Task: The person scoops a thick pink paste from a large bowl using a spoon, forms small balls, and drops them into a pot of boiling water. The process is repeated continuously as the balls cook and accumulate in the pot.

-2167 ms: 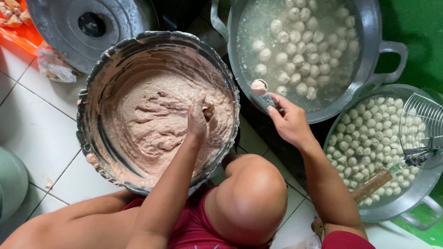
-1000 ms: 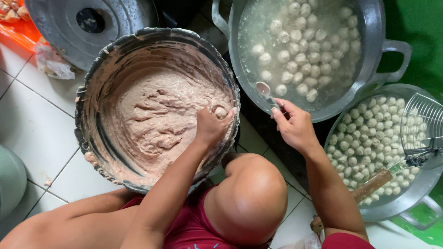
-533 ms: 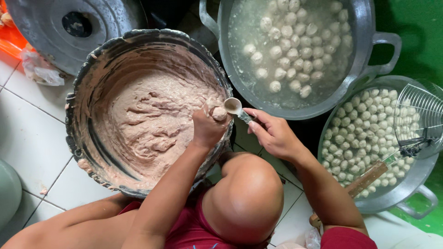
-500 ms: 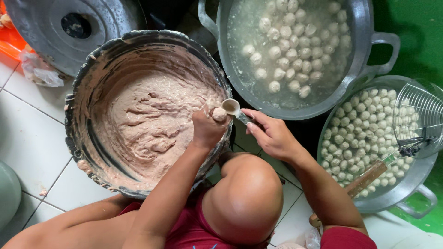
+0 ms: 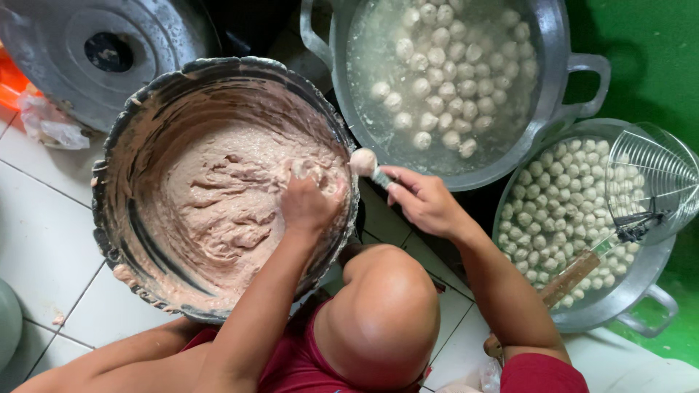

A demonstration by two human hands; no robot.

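Note:
A big round bowl [image 5: 109, 218] holds pinkish-brown paste [image 5: 211, 211]. My left hand [image 5: 309, 204] is sunk into the paste near the bowl's right rim, fingers closed around a lump of it. My right hand [image 5: 422, 200] grips a small spoon [image 5: 378, 177] that carries a pale ball [image 5: 362, 161] just over the bowl's right edge. Right beyond it stands a metal pot [image 5: 557, 94] of cloudy water with several pale balls [image 5: 437, 73] floating in it.
A metal basin [image 5: 619, 306] at the right is filled with several cooked balls, with a wire skimmer [image 5: 652, 182] on a wooden handle [image 5: 575, 276] resting in it. A grey pot lid [image 5: 145, 44] and a crumpled plastic bag [image 5: 47, 124] lie at the top left on white floor tiles [image 5: 36, 247].
My right hand brought the spoon from the pot to my left fist and took a ball off it. My left hand has since dipped back into the paste.

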